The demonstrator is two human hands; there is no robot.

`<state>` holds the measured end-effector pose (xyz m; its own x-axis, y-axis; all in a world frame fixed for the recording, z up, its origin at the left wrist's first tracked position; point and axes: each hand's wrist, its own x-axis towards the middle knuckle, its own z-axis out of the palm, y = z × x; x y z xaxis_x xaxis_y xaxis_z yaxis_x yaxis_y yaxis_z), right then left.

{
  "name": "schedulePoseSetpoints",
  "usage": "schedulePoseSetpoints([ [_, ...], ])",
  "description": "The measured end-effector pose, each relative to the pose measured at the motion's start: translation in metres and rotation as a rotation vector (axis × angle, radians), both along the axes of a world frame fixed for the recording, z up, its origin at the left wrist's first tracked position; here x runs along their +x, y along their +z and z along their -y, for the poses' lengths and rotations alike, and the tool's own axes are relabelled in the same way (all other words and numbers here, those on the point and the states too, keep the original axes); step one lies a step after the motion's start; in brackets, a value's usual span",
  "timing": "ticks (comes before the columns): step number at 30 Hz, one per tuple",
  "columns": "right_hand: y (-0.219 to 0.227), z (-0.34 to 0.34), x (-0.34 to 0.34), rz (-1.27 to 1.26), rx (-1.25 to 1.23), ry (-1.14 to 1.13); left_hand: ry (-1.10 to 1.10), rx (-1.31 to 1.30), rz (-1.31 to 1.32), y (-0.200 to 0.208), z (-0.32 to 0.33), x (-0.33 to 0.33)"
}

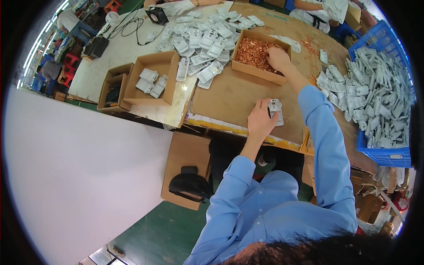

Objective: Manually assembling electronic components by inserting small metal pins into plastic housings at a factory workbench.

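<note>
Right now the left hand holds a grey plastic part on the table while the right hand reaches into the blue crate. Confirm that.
Not quite. The head view shows the right hand reaching into the cardboard box of small copper pieces, not the blue crate. The left hand does hold the grey plastic part on the table.

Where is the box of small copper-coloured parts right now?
In the head view, the cardboard box of copper parts sits top centre on the brown table, right of the white plastic housings, with the right hand reaching into it.
</note>
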<state>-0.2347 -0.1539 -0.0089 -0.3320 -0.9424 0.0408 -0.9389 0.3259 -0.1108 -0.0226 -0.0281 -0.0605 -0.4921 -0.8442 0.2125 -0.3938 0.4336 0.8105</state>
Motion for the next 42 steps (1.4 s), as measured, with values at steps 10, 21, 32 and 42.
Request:
schedulePoseSetpoints([
  [10,-0.006,-0.009,-0.007,0.083,-0.082,-0.047,-0.035,0.134,-0.006,0.01,-0.002,-0.001],
  [21,0.015,-0.052,0.013,0.328,-0.518,-0.111,0.011,0.041,-0.011,0.006,-0.006,-0.006],
  [32,-0.03,-0.19,0.033,0.933,-0.885,-0.219,-0.003,-0.049,0.036,0.001,-0.005,-0.006],
  [42,-0.071,-0.265,0.039,1.147,-0.955,-0.316,-0.03,-0.125,0.124,-0.007,-0.004,-0.011],
])
